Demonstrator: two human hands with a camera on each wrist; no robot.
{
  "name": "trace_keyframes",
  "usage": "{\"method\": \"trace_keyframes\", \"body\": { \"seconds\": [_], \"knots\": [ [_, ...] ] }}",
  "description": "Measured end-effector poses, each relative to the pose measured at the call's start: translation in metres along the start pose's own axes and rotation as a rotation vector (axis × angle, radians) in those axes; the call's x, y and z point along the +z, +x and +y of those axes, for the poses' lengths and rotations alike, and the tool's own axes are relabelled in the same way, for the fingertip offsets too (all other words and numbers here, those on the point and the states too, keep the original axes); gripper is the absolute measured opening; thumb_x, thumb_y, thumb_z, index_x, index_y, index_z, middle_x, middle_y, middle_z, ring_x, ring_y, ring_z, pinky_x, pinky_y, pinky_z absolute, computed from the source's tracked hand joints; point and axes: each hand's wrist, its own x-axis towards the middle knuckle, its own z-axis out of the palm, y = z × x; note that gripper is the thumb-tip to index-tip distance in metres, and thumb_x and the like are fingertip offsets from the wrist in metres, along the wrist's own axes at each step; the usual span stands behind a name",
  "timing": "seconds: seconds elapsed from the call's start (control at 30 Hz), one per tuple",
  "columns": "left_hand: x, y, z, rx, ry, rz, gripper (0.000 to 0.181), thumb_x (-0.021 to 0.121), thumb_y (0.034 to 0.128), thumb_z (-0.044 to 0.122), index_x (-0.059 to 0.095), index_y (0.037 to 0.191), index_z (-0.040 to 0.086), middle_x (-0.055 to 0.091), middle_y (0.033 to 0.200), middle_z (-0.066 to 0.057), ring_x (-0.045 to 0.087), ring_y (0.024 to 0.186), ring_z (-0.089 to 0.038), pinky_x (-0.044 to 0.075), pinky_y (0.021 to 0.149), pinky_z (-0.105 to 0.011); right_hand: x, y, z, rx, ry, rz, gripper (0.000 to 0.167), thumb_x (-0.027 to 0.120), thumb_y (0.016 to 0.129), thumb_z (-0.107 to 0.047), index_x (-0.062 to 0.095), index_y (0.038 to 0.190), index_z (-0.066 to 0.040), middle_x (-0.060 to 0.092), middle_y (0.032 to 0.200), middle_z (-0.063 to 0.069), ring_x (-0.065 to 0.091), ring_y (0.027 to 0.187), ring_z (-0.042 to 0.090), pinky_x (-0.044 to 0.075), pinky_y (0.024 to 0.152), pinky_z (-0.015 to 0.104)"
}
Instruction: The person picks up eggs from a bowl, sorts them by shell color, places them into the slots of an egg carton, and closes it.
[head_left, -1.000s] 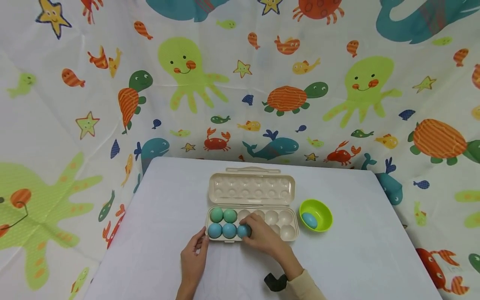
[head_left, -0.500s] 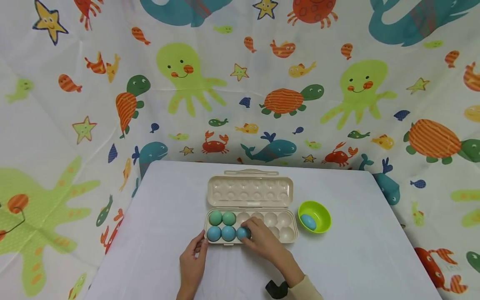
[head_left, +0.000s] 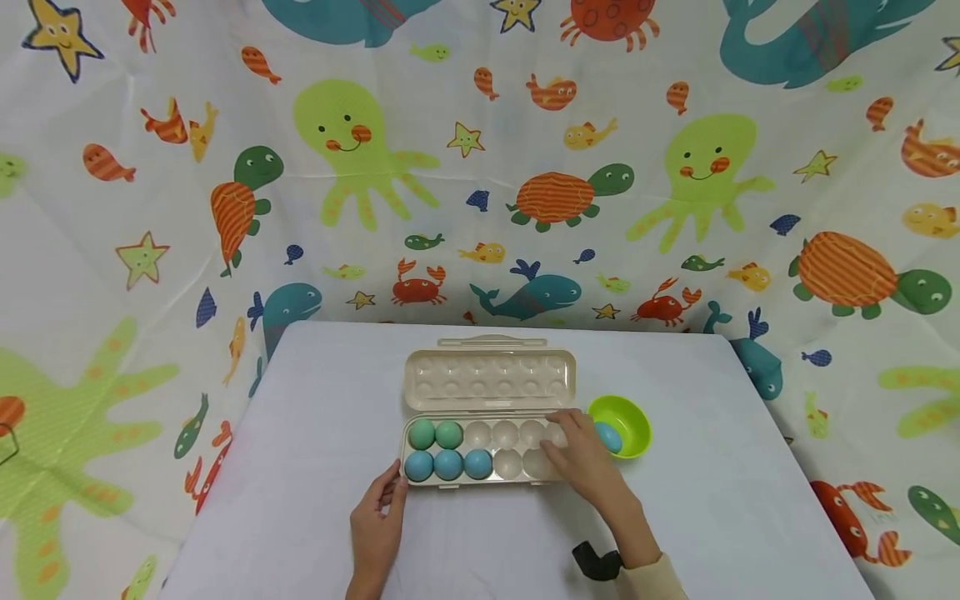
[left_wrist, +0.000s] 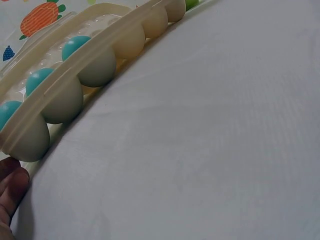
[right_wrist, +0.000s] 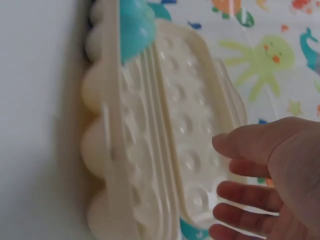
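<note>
A beige egg carton (head_left: 489,379) lies with its lid folded back on the white table. Two green eggs (head_left: 448,434) sit in its back row at the left, and three blue eggs (head_left: 448,465) in the front row. At the carton's front left corner, my left hand (head_left: 377,525) holds the edge between thumb and fingers; its fingertips (left_wrist: 17,182) show below the rim in the left wrist view. My right hand (head_left: 585,458) is over the carton's right end, fingers parted, holding nothing. Beside it, a blue egg (head_left: 609,437) rests in a lime green bowl (head_left: 635,429).
A black band (head_left: 597,562) shows at the right wrist, near the cream sleeve (head_left: 652,579). Behind the table hangs a white curtain (head_left: 450,75) printed with sea animals. The bowl stands close to the carton's right end.
My right hand has let go of the third blue egg, which stays in the front row, and moved right toward the bowl. The left hand keeps its place at the carton's corner.
</note>
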Motion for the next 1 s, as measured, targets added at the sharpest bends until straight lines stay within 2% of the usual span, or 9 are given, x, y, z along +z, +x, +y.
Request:
{"method": "trace_keyframes", "body": {
  "seconds": [0.17,0.3,0.43,0.67,1.0],
  "knots": [
    [-0.001,0.002,0.001,0.010,0.007,0.010,0.028,0.071,0.0936,0.012,0.071,0.122,0.008,0.075,0.117,-0.005,0.064,0.078,0.004,0.049,0.067,-0.008,-0.023,0.003,0.024,0.104,-0.031,0.037,0.040,0.071,0.092,-0.016,0.061,0.127,0.001,0.060,0.126,0.022,0.056,0.121,0.040,0.049,0.100,0.054],
    [0.000,0.002,0.001,0.008,0.014,0.016,0.027,0.071,0.0933,0.011,0.072,0.121,0.008,0.076,0.115,-0.005,0.063,0.076,0.003,0.048,0.065,-0.008,-0.033,0.004,0.042,0.191,-0.028,0.008,0.046,0.066,0.095,-0.018,0.055,0.133,0.004,0.054,0.135,0.029,0.052,0.127,0.046,0.046,0.102,0.060],
    [0.000,0.001,0.001,-0.007,0.033,0.010,0.027,0.071,0.0944,0.013,0.071,0.121,0.007,0.076,0.115,-0.006,0.062,0.074,0.003,0.048,0.064,-0.009,-0.038,0.003,0.059,0.233,-0.034,-0.037,0.050,0.064,0.095,-0.017,0.050,0.137,0.007,0.050,0.138,0.033,0.049,0.126,0.049,0.045,0.100,0.062],
    [0.000,-0.001,0.003,-0.047,0.045,-0.002,0.028,0.070,0.0955,0.016,0.071,0.122,0.008,0.075,0.116,-0.006,0.062,0.075,0.002,0.047,0.063,-0.011,-0.036,0.005,0.078,0.218,-0.024,-0.126,0.050,0.065,0.095,-0.013,0.049,0.137,0.010,0.056,0.132,0.032,0.051,0.125,0.049,0.043,0.103,0.061],
    [0.001,0.000,0.004,-0.041,0.043,0.006,0.028,0.070,0.0952,0.017,0.071,0.122,0.009,0.076,0.116,-0.005,0.063,0.077,0.004,0.047,0.063,-0.011,-0.036,0.013,0.078,0.191,-0.054,-0.214,0.038,0.068,0.092,-0.009,0.061,0.124,0.009,0.066,0.121,0.027,0.059,0.117,0.046,0.048,0.099,0.058]
  ]
}}
